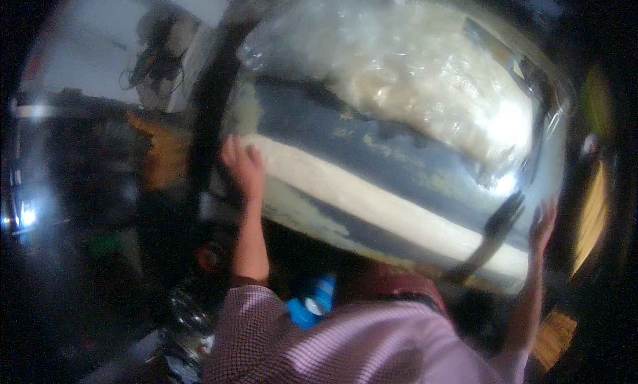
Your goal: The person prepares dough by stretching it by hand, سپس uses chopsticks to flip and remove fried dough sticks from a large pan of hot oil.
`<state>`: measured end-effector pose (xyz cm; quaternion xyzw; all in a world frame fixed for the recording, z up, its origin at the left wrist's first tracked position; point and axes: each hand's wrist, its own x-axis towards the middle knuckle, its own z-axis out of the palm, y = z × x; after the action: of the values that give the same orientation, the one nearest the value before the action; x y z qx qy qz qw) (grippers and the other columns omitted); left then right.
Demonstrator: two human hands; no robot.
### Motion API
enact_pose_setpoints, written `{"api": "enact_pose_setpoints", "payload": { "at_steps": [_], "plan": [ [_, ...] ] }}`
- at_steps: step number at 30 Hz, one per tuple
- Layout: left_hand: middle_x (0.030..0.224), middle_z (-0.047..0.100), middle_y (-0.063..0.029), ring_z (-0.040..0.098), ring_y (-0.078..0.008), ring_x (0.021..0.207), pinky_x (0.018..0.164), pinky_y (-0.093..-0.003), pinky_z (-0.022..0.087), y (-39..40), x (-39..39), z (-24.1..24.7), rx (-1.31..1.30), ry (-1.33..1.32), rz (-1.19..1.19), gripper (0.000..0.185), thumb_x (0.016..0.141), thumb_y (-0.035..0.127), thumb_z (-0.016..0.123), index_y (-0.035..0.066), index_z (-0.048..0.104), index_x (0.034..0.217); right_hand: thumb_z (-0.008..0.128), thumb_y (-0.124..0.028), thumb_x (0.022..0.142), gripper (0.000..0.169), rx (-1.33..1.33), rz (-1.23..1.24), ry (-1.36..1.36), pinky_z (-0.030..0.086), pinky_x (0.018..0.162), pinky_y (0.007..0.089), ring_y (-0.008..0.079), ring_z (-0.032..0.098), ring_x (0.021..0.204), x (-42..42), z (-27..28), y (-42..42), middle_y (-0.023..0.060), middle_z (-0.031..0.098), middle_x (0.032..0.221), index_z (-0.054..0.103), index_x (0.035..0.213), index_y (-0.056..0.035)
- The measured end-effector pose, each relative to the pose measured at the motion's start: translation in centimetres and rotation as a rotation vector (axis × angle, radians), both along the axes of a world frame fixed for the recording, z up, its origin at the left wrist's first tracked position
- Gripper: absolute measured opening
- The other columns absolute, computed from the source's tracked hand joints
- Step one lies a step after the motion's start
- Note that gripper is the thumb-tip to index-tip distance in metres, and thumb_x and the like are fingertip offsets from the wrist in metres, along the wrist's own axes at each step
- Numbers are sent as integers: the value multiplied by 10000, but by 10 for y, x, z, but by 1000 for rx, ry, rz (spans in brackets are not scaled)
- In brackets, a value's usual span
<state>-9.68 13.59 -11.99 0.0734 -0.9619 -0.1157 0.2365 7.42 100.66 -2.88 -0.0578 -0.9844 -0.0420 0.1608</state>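
A long cream-white strip or roll (359,189), perhaps dough or cloth, lies across a worn dark table (309,119) with pale patches. At its left end my left hand (244,159) rests with the fingers curled over or against it; the grip is blurred. My right hand (542,217) is at the table's right side, near the strip's other end, and I cannot tell whether it touches the strip. A shadow of a hand and arm falls across the strip's right part. Beyond the strip lies a large heap of clear, shiny plastic sheeting (398,85), covering the table's far part.
At the upper left, a dark tangle with cables (159,70) lies on a pale surface. An orange-brown piece (167,149) is below it. A blue object (314,304) is under the table's near edge. Shiny metal or glass items (187,324) stand at the lower left.
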Motion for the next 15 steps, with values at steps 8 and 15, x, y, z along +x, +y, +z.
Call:
{"api": "enact_pose_setpoints", "payload": {
  "at_steps": [8, 15],
  "plan": [
    [1748, 224, -133, 137, -332, 1628, 1317, -524, 47, -104, 28, -17, -300, -343, -297, 598, 1121, 339, 322, 96, 288, 1666, 684, -71, 958, 377, -336, -107, 34, 462, 1145, 441, 390, 568, 1342, -72, -18, -106, 202, 583, 1459, 666, 1334, -79],
    [1756, 204, -132, 118, -322, 1635, 1311, -531, 29, -90, 2, 16, -356, -573, -200, 604, 1141, 397, 248, 133, 257, 1683, 606, 2, 876, 490, -278, 74, -4, 574, 989, 452, 380, 627, 1259, -139, -22, -97, 156, 595, 1462, 647, 1339, -153]
  ]
}}
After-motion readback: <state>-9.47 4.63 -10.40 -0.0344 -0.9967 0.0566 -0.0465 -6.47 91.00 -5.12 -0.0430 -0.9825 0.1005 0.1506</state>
